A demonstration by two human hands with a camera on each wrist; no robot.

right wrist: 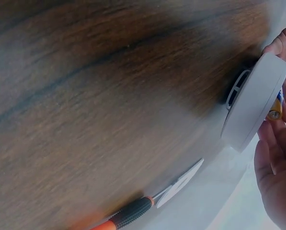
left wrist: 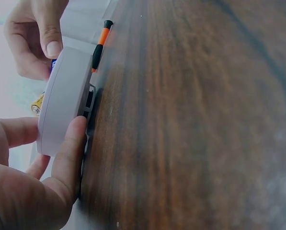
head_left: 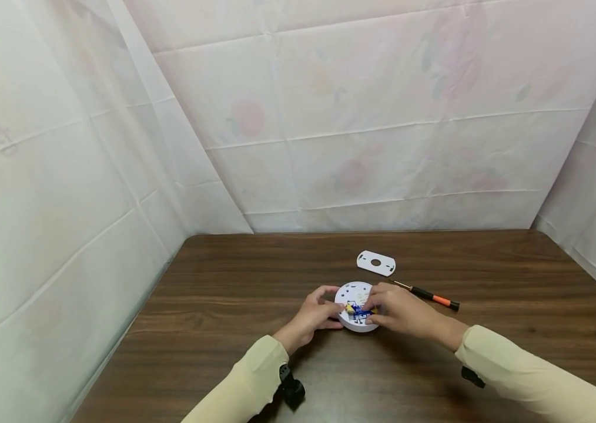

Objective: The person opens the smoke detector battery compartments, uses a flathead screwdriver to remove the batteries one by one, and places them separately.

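The round white smoke detector (head_left: pixel 356 308) sits face-down on the tabletop (head_left: pixel 224 294) between both hands — left hand (head_left: pixel 315 314) gripping its rim, right hand (head_left: pixel 398 311) pinching the battery (head_left: pixel 357 309), which lies crosswise in it.

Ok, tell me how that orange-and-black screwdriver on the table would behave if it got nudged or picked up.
The screwdriver looks slim and round-handled, lying flat on the smooth wooden table, so a sideways nudge would probably roll it. It appears rigid, with a thin metal shaft, so it should not bend. It is small beside the right hand, so likely light and easily pinched.
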